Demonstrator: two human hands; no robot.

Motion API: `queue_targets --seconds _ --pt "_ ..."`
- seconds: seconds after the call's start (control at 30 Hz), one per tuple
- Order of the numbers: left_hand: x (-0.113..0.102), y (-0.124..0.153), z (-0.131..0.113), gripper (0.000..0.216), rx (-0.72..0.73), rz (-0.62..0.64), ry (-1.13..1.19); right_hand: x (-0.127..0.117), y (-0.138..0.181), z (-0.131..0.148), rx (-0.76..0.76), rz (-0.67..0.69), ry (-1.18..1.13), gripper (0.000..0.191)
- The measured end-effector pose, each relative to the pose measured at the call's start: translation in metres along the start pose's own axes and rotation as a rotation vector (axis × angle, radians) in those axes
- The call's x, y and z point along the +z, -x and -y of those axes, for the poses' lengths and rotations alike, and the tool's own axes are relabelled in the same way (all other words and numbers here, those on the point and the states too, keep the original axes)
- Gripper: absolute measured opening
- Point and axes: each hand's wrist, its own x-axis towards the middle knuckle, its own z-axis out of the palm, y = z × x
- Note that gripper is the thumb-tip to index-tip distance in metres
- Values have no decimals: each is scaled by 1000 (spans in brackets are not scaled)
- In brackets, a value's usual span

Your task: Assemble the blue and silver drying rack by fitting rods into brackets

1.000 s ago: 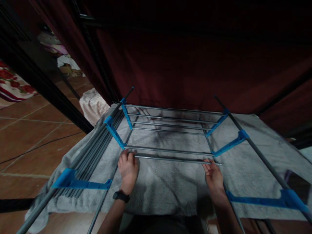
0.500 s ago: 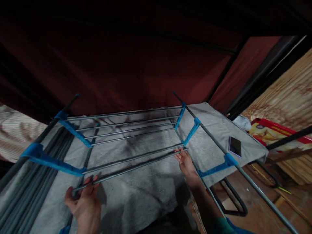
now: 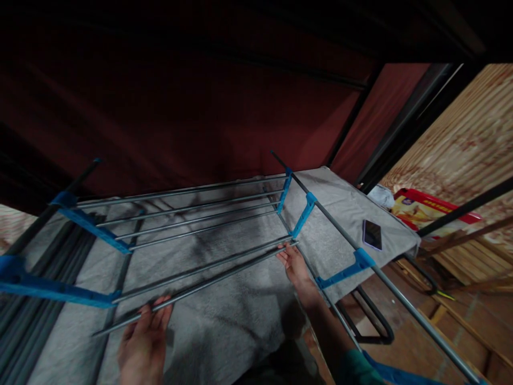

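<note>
A rack of grey metal rods and blue plastic brackets (image 3: 304, 214) lies over a grey towel (image 3: 224, 305). I hold one loose thin metal rod (image 3: 216, 280) across its front. My left hand (image 3: 142, 342) supports the rod's left part from below, fingers curled around it. Gripping the rod's right end is my right hand (image 3: 294, 267), close to a blue bracket on the right side rail (image 3: 344, 238). Several rods (image 3: 188, 206) are seated between the brackets further back.
A dark phone (image 3: 372, 234) lies on the towel's right part. A bundle of spare grey rods (image 3: 44, 283) lies at the left. A red box (image 3: 428, 209) and wooden slats (image 3: 468, 256) sit at the right, dark red curtain behind.
The view has swung to the right. The rod's left end has come down and toward me, away from the left bracket, while my right hand stays at the right bracket.
</note>
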Motion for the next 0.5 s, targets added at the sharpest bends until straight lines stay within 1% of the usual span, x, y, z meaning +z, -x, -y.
queue_targets --seconds 0.07,0.13,0.33,0.5 --pt "6 2 2 18 -111 -25 86 -1 -1 0 5 0 -1 26" --pt "8 2 3 18 -177 -44 112 -2 -2 1 3 5 -9 25" --pt "5 -4 4 22 -215 -65 123 -5 -3 -2 -52 -16 -41 22" --pt "8 -4 4 23 -216 -95 123 -4 -3 -7 -62 -73 -55 23"
